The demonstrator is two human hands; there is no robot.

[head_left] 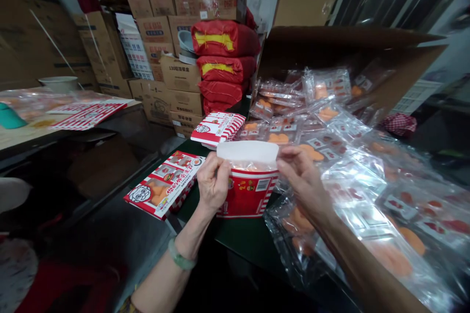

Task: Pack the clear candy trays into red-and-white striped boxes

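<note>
One clenched left hand (213,181) and one half-curled right hand (304,177) hold a red box (242,199).

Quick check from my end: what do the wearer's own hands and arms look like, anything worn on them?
Both the left hand and the right hand are bare, without gloves. On the left arm, above the wrist, sits a smooth, rounded, pale green bangle; a dark, yellowish-patterned sleeve just shows at the bottom edge. No sleeve or bangle shows on the right.
</note>
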